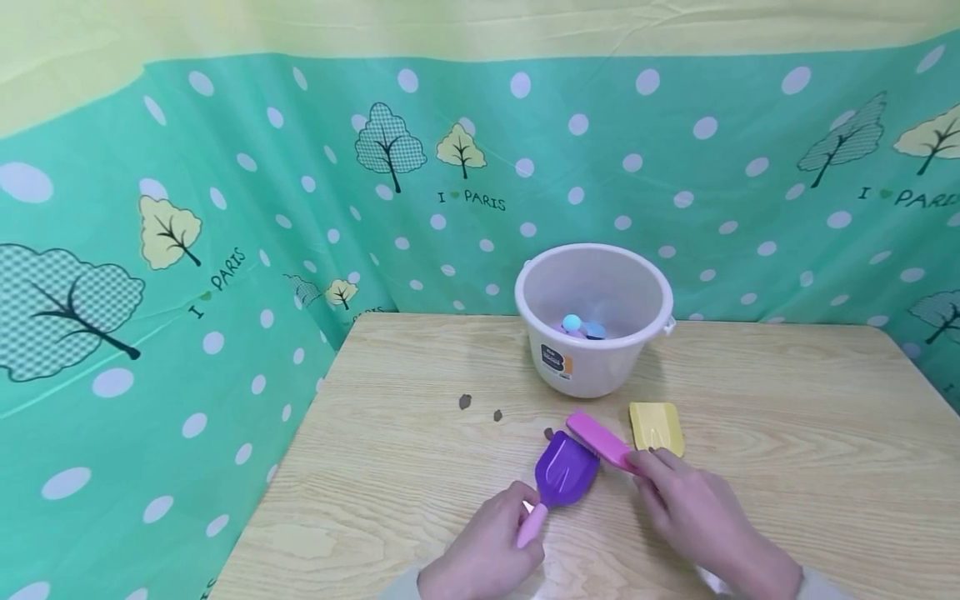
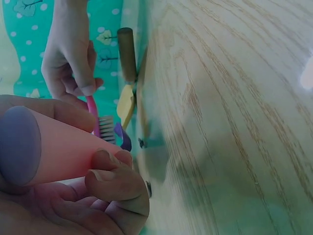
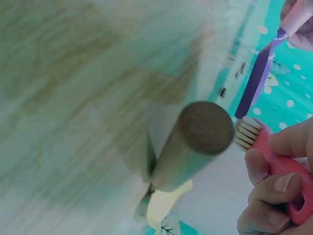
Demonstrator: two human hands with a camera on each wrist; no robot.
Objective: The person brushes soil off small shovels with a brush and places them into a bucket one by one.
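Observation:
My left hand grips the pink handle of a small toy shovel with a purple scoop, held low over the tabletop. In my right hand is a pink brush, its pale bristles pointing at the shovel. Bristles and scoop edge meet or nearly meet in the right wrist view. A small dark brown crumb lies just beyond the scoop's front edge. Two more brown crumbs, one larger and one smaller, lie farther left on the wood.
A white bucket stands at the back, holding a light blue ball and other small items. Beside my right hand lies a yellow shovel with a brown wooden handle. Dotted green cloth hangs behind the wooden table.

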